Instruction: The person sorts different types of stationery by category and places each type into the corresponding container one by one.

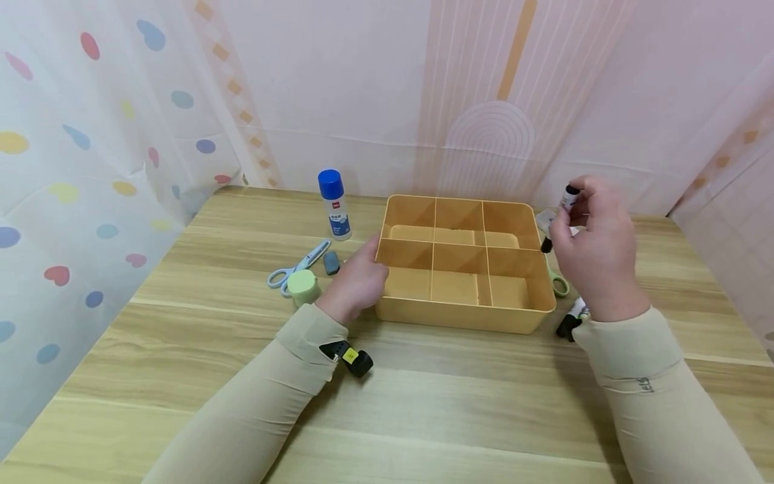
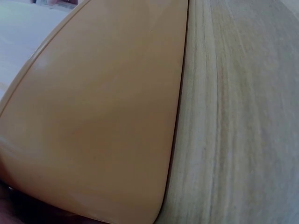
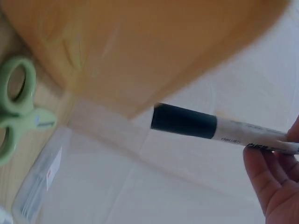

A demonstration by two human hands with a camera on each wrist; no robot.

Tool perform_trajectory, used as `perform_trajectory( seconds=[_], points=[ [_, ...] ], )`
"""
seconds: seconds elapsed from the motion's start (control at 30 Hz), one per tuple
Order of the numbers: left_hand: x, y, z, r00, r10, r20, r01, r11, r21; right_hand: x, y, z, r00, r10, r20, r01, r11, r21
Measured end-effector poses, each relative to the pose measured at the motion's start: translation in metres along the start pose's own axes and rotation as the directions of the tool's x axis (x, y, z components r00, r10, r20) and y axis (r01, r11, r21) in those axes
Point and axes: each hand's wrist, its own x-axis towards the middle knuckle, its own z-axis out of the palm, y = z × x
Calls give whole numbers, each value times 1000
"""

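A yellow-orange organizer box (image 1: 459, 316) with several compartments stands on the table. At its left wall, my left hand (image 1: 359, 279) holds the box near the front corner; the left wrist view shows mostly the box's smooth wall (image 2: 103, 112). My right hand (image 1: 598, 249) is raised beside the box's right end. Between thumb and fingers it pinches a white marker (image 3: 250, 135) with a dark cap (image 3: 184, 122), held tilted in the head view. The capped end points down close to the box's right rim. The compartments show bare floors.
Left of the box are a blue-capped glue stick (image 1: 335, 205), light-blue scissors (image 1: 308, 262), a grey-blue eraser (image 1: 331, 263) and a green round container (image 1: 304, 286). On the right lie green scissors (image 3: 18, 107), a clear case (image 3: 39, 177) and black-capped markers (image 1: 571, 319). A curtain (image 1: 338, 87) hangs behind.
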Motion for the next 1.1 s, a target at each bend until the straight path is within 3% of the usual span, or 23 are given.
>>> perform_trajectory(
  seconds=[0.13, 0.27, 0.67, 1.1],
  points=[
    [-1, 0, 0, 1000, 8, -5, -8, 1000, 4, -4, -4, 10, 992, -127, -8, 127, 991, 51],
    [-1, 1, -1, 1000, 15, -9, -15, 1000, 10, -8, -6, 17, 981, -194, -26, 195, 977, 82],
    [-2, 1, -4, 1000, 0, -11, 1, 1000, 19, -13, -12, 29, 971, -239, -28, 240, 948, 207],
    [-1, 0, -4, 1000, 0, -11, 0, 1000, 21, -15, -12, 30, 972, -233, -37, 235, 946, 223]
  ],
)
